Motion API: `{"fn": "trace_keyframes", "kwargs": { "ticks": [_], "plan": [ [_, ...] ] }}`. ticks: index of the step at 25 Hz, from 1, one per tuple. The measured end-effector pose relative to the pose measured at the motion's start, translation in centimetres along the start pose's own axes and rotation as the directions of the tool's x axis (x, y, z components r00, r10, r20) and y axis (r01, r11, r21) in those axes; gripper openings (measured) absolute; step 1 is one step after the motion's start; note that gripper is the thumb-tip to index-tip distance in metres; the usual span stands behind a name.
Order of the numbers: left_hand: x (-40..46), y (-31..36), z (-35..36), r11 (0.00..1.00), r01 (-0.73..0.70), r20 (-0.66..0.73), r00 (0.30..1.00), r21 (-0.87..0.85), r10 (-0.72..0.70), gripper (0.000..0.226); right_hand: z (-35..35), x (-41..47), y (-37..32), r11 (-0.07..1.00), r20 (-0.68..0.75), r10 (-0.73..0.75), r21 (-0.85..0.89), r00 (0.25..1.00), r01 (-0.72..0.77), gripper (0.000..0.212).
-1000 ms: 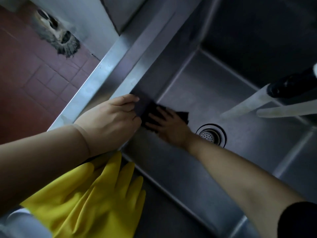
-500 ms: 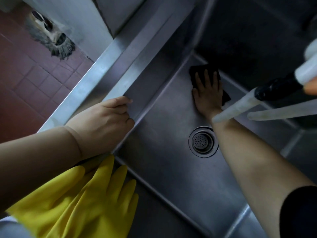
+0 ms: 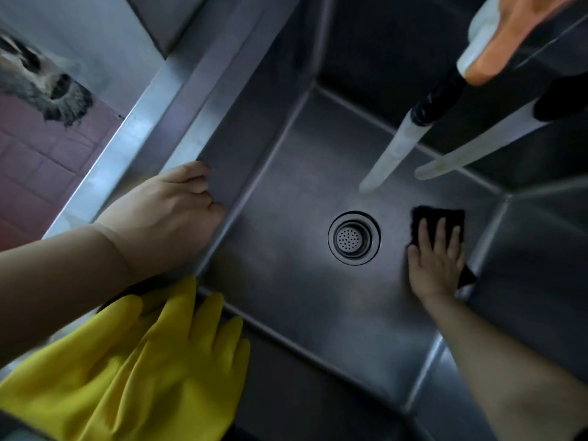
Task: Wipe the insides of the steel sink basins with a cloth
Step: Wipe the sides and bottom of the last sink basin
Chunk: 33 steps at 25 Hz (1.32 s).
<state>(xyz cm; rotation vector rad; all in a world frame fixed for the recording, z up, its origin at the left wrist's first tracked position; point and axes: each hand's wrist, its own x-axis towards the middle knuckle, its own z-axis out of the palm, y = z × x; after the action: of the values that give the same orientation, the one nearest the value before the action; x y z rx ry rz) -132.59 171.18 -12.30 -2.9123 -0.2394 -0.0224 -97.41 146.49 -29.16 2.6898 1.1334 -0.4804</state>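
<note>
Right hand (image 3: 436,265) presses dark cloth (image 3: 440,218) flat on basin floor (image 3: 286,265), apparently.

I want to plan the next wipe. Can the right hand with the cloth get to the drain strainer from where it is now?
Probably yes. The right hand presses the dark cloth flat on the basin floor just beside the drain strainer, and only bare steel lies between them. The hoses hang above and farther back.

The steel sink (image 3: 286,313) carried everything. A dark cloth (image 3: 445,218) lay flat on its floor under the right hand's fingers (image 3: 440,232), with the drain (image 3: 353,238) just left of the thumb. Yellow gloves (image 3: 152,361) draped over the near rim, just below the left hand's fingers (image 3: 191,183), which gripped the left rim.
</note>
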Motion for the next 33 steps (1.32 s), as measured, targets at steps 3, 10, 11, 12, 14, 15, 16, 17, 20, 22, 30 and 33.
{"fn": "trace_keyframes", "kwargs": {
  "ticks": [3,10,11,12,14,15,16,17,20,22,30,33],
  "plan": [
    [0.0,0.1,0.0,0.999,-0.014,-0.018,1.000,0.046,0.015,0.026,2.5,-7.3,-1.6,0.984,0.087,-0.172,-0.032,0.981,0.175,0.061],
    [0.0,0.2,-0.3,0.998,-0.037,-0.006,0.999,0.055,0.037,0.024,5.5,-12.9,-8.6,0.618,0.141,-0.769,-0.081,0.623,0.782,0.055],
    [0.0,0.2,-0.3,0.997,-0.043,0.009,0.999,0.058,0.043,0.024,5.4,-12.7,-10.5,0.611,0.154,-0.775,-0.067,0.613,0.789,0.054],
    [0.0,0.3,-0.4,0.997,-0.047,0.028,0.999,0.063,0.045,0.023,5.4,-12.6,-12.6,0.612,0.156,-0.776,-0.050,0.612,0.789,0.053],
    [0.1,0.3,-0.4,0.995,-0.047,0.065,0.997,0.091,0.041,0.022,5.0,-12.4,-16.2,0.608,0.191,-0.776,-0.029,0.601,0.793,0.052],
    [0.0,0.5,-0.5,0.994,-0.050,0.087,0.995,0.102,0.041,0.021,4.9,-12.3,-17.0,0.589,0.221,-0.784,-0.028,0.580,0.807,0.051],
    [0.0,0.5,-0.5,0.993,-0.052,0.102,0.994,0.109,0.041,0.021,4.9,-12.4,-17.0,0.544,0.236,-0.809,-0.045,0.538,0.838,0.051],
    [0.0,0.5,-0.7,0.991,-0.057,0.110,0.993,0.117,0.044,0.022,5.0,-12.7,-16.0,0.467,0.265,-0.843,-0.070,0.467,0.882,0.050],
    [0.3,0.6,-1.7,0.989,-0.082,0.192,0.980,0.121,0.057,0.027,5.0,-14.0,-10.0,0.317,0.378,-0.865,-0.097,0.329,0.944,0.053],
    [0.9,1.2,-2.4,0.996,-0.017,0.305,0.952,0.084,-0.009,0.028,3.4,-14.7,-5.8,0.445,0.469,-0.777,-0.062,0.419,0.894,0.056],
    [11.6,17.1,-1.0,0.939,-0.084,0.660,0.691,-0.332,0.296,0.032,-12.4,-11.6,4.5,0.884,0.263,-0.458,0.037,0.849,0.466,0.047],
    [13.7,24.4,2.3,0.850,-0.241,0.601,0.618,-0.469,0.507,0.039,-17.5,-9.2,8.6,0.833,0.069,-0.500,-0.233,0.863,0.501,0.034]
  ]
}}
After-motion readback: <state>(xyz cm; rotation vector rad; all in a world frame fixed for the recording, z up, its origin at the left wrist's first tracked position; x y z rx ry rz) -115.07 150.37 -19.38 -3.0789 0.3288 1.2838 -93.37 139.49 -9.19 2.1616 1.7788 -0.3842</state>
